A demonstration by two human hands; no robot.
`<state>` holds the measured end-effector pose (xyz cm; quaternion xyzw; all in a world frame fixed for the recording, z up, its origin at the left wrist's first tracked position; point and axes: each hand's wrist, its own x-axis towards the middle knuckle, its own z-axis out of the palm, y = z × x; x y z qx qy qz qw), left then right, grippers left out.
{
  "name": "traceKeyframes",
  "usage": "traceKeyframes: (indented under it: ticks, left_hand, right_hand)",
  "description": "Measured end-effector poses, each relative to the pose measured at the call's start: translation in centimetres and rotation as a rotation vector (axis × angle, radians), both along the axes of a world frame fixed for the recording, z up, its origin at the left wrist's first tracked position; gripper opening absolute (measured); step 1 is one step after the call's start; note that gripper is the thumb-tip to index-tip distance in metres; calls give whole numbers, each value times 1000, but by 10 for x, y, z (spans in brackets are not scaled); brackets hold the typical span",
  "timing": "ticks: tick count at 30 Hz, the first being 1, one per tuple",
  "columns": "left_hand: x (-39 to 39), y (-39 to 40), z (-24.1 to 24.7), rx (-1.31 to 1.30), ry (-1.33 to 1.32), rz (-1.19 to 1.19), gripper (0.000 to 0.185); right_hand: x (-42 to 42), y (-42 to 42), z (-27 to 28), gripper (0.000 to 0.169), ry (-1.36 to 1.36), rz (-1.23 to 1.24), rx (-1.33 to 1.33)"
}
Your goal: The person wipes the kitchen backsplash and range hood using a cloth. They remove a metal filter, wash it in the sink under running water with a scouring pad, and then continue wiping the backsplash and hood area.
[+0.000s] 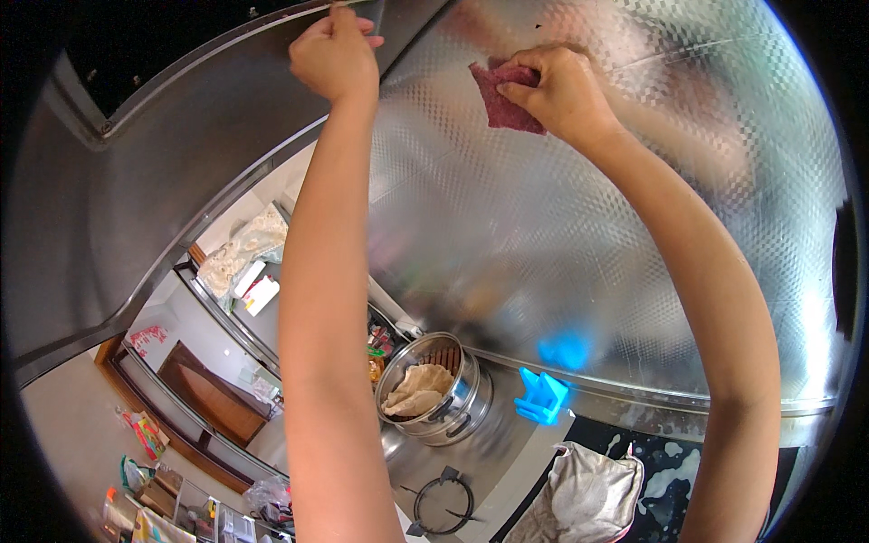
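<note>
My right hand [567,91] pinches a maroon scouring pad [514,102] between thumb and fingers. The pad is held against or close to a shiny patterned metal wall panel [489,203], which shows blurred reflections. My left hand [339,58] is raised at the top of the view, by the lower edge of a dark metal range hood [204,156]. Its fingers are partly curled, and the fingertips near the rim are hard to make out, so I cannot tell whether they grip it.
Below stand a stacked metal steamer [434,414] with a cloth [417,390] inside, a blue plastic holder [541,397] and a stove burner grate [443,506]. A stained grey cloth [584,485] lies on a black surface with whitish suds [669,478]. Household items fill the lower left.
</note>
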<state>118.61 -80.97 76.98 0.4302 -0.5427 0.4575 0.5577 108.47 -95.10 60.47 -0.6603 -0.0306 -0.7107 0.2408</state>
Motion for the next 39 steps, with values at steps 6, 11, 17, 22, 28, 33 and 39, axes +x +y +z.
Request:
traceKeyframes:
  ticks: [6, 11, 17, 22, 28, 33, 39]
  left_hand:
    - [1, -6, -3, -21, 14, 77, 30]
    - [4, -6, -4, -71, -54, 100, 30]
    - [6, -16, -1, 26, -54, 131, 32]
    - [10, -13, -1, -45, -104, 185, 33]
    - [8, -24, -4, -28, -34, 182, 34]
    - [6, -24, -5, -43, -55, 289, 31]
    - [10, -30, -4, -59, 14, 165, 28]
  right_hand:
    - [-2, 4, 0, 21, 10, -7, 9]
    - [-3, 0, -1, 20, 16, 18, 17]
    - [-2, 3, -1, 19, 33, 45, 25]
    - [-3, 1, -1, 17, 20, 56, -4]
    - [-5, 4, 0, 17, 32, 37, -4]
    - [-7, 0, 0, 19, 71, 14, -16]
    - [-6, 3, -1, 20, 80, 36, -8]
